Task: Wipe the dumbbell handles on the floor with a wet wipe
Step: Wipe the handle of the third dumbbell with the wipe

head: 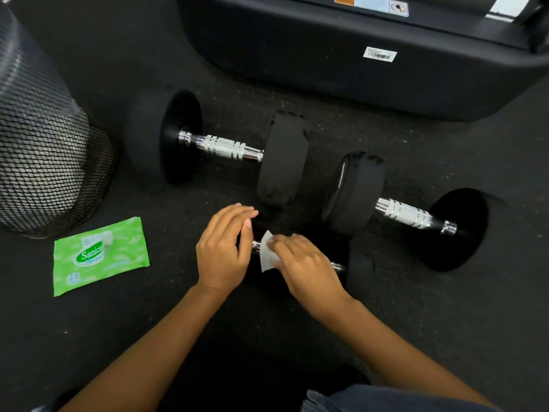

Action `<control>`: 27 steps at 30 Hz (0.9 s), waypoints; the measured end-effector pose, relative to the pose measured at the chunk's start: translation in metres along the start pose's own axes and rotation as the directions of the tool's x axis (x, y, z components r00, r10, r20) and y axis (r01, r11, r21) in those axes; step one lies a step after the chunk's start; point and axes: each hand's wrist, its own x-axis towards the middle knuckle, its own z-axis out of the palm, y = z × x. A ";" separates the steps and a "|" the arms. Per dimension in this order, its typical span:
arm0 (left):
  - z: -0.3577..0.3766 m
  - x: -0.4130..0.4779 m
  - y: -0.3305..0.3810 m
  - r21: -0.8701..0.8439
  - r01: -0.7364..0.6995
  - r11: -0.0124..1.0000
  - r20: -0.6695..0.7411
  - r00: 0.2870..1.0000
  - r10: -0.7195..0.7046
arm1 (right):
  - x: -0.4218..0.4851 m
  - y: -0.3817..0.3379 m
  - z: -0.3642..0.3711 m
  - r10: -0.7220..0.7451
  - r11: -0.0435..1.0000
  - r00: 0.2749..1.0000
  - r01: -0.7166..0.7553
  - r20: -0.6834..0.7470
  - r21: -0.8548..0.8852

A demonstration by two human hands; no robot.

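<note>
Three black dumbbells with chrome handles lie on the dark floor. The nearest dumbbell (358, 264) is mostly hidden under my hands; only bits of its chrome handle show. My right hand (306, 264) grips a white wet wipe (266, 252) wrapped round that handle. My left hand (224, 251) rests with relaxed fingers over the dumbbell's left end. Farther back lies a second dumbbell (225, 147) with its knurled handle bare. At the right is a third dumbbell (407, 215), its handle also bare.
A green wet-wipe pack (99, 257) lies flat on the floor to the left. A black mesh bin (44, 150) stands at the far left. A large black machine base (356, 55) fills the back. My knee in dark fabric shows at the bottom edge.
</note>
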 end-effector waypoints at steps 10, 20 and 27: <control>-0.008 0.004 0.003 0.107 -0.363 0.926 0.142 0.927 0.347 | -0.014 0.008 -0.012 0.023 0.974 0.998 -0.034 -0.054 -0.223; -0.007 -0.001 0.009 0.152 -0.534 0.832 0.358 0.814 0.457 | -0.041 0.029 -0.025 0.046 0.990 0.981 -0.070 -0.190 -0.120; -0.001 -0.002 0.014 0.235 -0.608 0.758 0.517 0.739 0.432 | -0.066 0.036 -0.021 0.496 0.862 0.803 -0.410 -0.331 0.298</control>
